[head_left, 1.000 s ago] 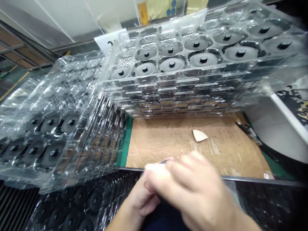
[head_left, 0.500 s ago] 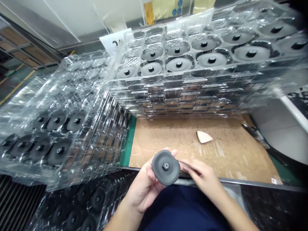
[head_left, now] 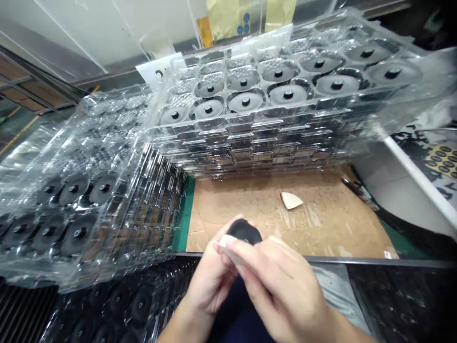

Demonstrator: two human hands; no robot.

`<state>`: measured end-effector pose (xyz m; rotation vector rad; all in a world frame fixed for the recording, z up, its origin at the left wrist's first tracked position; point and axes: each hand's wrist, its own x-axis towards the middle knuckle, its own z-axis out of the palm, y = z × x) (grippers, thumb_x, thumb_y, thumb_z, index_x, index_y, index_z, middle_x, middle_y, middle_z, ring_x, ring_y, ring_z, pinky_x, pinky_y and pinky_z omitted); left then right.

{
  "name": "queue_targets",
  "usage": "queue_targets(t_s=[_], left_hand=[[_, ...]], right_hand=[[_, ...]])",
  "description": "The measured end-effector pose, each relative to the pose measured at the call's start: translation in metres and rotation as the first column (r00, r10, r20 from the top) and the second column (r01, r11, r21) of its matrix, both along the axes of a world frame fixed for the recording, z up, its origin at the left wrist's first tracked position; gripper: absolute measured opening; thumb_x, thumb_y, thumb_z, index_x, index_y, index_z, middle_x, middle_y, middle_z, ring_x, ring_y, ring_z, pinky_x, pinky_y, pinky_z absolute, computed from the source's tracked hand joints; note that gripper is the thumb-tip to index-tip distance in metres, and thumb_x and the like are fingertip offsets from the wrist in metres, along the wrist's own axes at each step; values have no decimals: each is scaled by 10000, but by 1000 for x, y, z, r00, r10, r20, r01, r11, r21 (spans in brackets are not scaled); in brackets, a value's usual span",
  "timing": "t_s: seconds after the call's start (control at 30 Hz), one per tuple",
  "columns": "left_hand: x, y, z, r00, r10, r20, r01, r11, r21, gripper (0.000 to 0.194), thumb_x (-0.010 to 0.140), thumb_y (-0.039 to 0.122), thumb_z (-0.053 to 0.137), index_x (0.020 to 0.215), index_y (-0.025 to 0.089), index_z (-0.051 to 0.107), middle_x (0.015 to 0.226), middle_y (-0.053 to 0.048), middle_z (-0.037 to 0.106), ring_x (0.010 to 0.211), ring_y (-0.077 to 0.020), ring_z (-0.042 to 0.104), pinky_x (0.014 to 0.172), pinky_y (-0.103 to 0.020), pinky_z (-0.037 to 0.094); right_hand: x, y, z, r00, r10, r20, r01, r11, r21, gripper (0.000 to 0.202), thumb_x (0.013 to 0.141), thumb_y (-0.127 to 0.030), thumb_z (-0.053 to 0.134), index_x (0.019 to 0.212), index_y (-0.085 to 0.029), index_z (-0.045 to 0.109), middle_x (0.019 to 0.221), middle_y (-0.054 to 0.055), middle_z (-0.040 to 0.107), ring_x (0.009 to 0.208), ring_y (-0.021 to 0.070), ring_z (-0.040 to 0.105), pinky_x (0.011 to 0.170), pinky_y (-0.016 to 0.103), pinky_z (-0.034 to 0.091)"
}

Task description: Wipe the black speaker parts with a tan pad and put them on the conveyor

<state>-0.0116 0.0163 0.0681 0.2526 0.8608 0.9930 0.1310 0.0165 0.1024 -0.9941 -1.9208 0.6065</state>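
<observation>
My left hand (head_left: 209, 274) is closed around a black round disc (head_left: 246, 230) with a raised hub at its centre, held above the front edge of the bench. My right hand (head_left: 285, 281) reaches across the disc and covers its lower part. Its thumb and fingers are pinched together near the disc's left rim. A thin greyish edge shows beneath those fingers, but I cannot make out what it is. On the cardboard (head_left: 228, 205) beyond my hands lies a small pale triangular piece (head_left: 291, 200).
Stacked clear plastic trays (head_left: 246, 128) with black discs stand behind the cardboard. Another tray stack (head_left: 85, 209) rises at the left, and more discs (head_left: 117, 300) sit below it. A dark pen-like tool (head_left: 359, 191) lies beside a white-rimmed bin (head_left: 400, 186) at the right.
My right hand has moved left from beside the disc to over it, hiding its lower part and most of its hub. The disc has tilted, and the view has shifted slightly.
</observation>
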Motion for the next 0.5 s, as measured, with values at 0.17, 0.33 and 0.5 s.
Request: queue_targets(t_s=[0.17, 0.33, 0.5], left_hand=[[4, 4, 4, 1000, -7, -25, 7, 1000, 6, 392, 628, 240, 744, 1005, 220, 637, 1016, -42, 676, 942, -193, 619, 820, -248, 485], [3, 3, 11, 999, -42, 26, 43, 999, -21, 372, 646, 212, 730, 1008, 217, 642, 1006, -47, 679, 947, -190, 619, 846, -256, 478], [-6, 3, 6, 992, -88, 85, 92, 995, -46, 501, 543, 152, 789, 1017, 225, 643, 1024, -37, 676, 916, -188, 628, 804, -232, 496]], right_hand=[[-3, 11, 2, 996, 34, 79, -26, 995, -93, 273, 843, -108, 434, 1075, -141, 574, 803, 37, 635, 713, 137, 572, 653, 272, 476], [-2, 13, 6, 998, 59, 16, -58, 998, -26, 289, 833, -99, 443, 1096, -90, 563, 832, 72, 631, 754, 155, 564, 692, 297, 474], [25, -2, 4, 987, 55, 151, -24, 980, -200, 275, 832, -104, 449, 1063, -187, 574, 794, 5, 627, 668, 103, 553, 626, 221, 454]])
